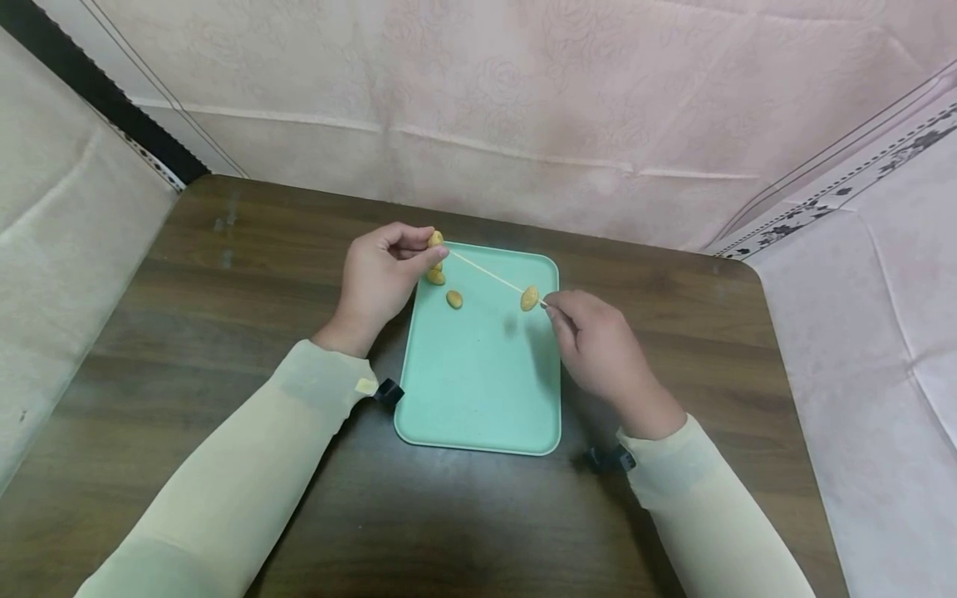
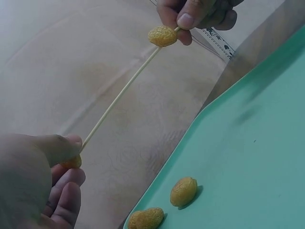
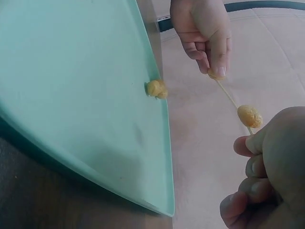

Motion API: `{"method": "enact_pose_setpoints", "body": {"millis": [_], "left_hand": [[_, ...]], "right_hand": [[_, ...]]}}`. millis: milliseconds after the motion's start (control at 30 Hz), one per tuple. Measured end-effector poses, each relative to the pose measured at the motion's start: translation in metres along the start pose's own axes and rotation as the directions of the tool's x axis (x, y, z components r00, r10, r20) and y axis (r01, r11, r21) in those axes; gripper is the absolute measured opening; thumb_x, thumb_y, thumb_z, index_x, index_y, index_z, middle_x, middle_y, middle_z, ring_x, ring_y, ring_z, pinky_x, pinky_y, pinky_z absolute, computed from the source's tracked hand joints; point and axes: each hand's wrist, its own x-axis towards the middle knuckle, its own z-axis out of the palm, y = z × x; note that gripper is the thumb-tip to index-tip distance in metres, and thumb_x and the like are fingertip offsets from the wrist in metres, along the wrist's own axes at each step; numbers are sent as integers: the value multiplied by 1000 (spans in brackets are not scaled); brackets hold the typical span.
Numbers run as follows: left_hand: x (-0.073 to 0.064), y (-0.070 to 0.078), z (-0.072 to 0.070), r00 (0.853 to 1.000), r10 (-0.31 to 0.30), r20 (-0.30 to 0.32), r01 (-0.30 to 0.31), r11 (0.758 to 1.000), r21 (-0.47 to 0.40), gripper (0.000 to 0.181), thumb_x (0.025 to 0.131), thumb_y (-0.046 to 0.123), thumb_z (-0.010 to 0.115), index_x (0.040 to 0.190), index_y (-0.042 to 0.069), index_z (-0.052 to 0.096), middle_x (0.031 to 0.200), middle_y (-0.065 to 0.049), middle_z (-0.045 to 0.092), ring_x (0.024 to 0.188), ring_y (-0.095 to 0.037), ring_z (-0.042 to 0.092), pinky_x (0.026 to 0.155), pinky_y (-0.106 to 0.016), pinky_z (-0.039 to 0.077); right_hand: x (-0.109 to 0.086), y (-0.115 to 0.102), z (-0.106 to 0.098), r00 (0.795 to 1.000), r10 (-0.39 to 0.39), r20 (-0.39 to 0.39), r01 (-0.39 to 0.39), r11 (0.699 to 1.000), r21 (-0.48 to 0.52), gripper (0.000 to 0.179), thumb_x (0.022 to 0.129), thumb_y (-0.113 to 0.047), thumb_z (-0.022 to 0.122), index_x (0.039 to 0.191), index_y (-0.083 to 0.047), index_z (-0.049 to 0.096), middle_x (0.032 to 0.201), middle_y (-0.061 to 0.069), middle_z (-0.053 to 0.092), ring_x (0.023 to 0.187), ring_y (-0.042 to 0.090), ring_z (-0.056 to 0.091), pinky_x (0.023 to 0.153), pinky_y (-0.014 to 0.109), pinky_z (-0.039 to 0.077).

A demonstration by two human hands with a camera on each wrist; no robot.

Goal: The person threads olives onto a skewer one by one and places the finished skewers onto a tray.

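A thin pale wooden skewer [image 1: 486, 272] slants between the two hands above the green tray [image 1: 478, 374]. My right hand [image 1: 601, 340] pinches its lower right end between thumb and fingers. Close to those fingertips, a wrinkled yellow dried fruit [image 1: 529, 298] is threaded on the skewer. At the opposite end, my left hand [image 1: 377, 274] pinches another yellow dried fruit [image 2: 72, 162] right at the skewer's tip, mostly covered by thumb and fingers. Below the left hand, one loose fruit [image 2: 183, 192] lies on the tray and another fruit [image 2: 146, 218] sits by its edge.
The tray lies on a dark brown wooden table [image 1: 344, 507], with its low raised rim all round. Pale patterned cloth [image 1: 478, 100] hangs behind the table and on both sides. Black wrist devices [image 1: 389, 394] sit at the sleeve cuffs.
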Motion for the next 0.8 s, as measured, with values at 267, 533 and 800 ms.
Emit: {"method": "enact_pose_setpoints", "body": {"millis": [267,533,800], "left_hand": [[-2,0,1,1000,14,13,-13,998,-61,32,99,23,91,128,13,85,118,-6,83,103,-12,77,87,-20,66],[-6,-3,2,1000,25,2,-25,998,-63,30,99,20,90,128,14,86,119,-6,84,103,-12,78,86,-19,66],[-11,3,8,999,24,28,-22,997,-75,28,99,22,91,126,17,87,117,-5,85,98,-10,79,83,-19,65]], "right_hand": [[-1,-1,0,999,-28,-19,28,1000,1,20,114,-12,65,125,-2,78,112,15,79,94,29,70,86,49,66],[-1,-5,-2,1000,-13,-10,13,1000,0,21,115,-14,65,126,-3,79,110,13,78,92,28,67,83,46,65],[1,-10,-2,1000,-12,-13,12,1000,-6,21,116,-15,64,126,-4,79,107,11,76,90,26,65,79,42,62]]}}
